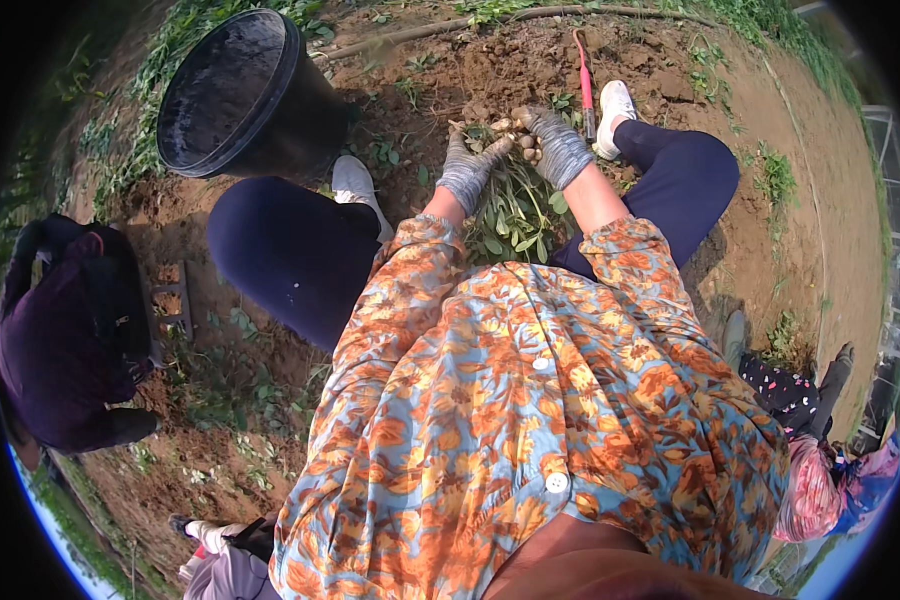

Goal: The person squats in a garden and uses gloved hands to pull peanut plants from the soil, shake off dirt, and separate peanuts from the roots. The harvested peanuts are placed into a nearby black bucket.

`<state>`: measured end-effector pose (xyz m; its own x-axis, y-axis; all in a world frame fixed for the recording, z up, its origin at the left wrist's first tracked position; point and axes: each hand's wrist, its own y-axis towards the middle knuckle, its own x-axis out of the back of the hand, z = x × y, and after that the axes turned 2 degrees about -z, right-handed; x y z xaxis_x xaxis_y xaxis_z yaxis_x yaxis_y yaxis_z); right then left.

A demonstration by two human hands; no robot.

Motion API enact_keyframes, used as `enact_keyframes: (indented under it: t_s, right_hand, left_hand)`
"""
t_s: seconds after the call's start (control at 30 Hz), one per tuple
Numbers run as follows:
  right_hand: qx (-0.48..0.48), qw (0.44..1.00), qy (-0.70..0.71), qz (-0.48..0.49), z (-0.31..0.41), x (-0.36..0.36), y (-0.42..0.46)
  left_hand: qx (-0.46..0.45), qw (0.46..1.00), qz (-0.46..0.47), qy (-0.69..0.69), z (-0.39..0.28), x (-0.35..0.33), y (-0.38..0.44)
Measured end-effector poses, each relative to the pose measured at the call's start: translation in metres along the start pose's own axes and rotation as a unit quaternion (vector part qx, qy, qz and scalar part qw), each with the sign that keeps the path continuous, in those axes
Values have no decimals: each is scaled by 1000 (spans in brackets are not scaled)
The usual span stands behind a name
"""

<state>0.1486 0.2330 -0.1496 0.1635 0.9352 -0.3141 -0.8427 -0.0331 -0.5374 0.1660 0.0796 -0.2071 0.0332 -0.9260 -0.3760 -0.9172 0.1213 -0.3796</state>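
Observation:
A pulled peanut plant (523,214) hangs between my knees, its leaves towards my body and its pod end at my fingers. My left hand (471,166), in a grey knitted glove, grips the plant's pod end from the left, thumb stretched towards the pods. In a matching glove, my right hand (556,148) is closed about several peanut pods (529,144) on the other side. Soil-coloured roots and pods between the hands are partly covered by my fingers.
A large black bucket (322,112) stands on the soil at upper left. Beside my right shoe lies a red-handled hand tool (586,90). A hose or pipe (450,27) crosses the far ground. People work at left (75,337), lower left (229,562) and right (810,465).

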Motion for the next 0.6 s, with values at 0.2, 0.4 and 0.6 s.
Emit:
enact_keyframes:
  t_s: [0.2, 0.4, 0.6]
  right_hand:
    - [19, 997, -67, -22, -14, -24, -18]
    - [92, 972, -218, 6, -10, -33, -25]
    - [266, 876, -402, 29, -15, -43, -25]
  left_hand:
    - [2, 982, 43, -183, -5, -1, 0]
    - [-124, 990, -19, -59, -20, -5, -19]
    - [-147, 986, -55, -48, -13, 8, -20]
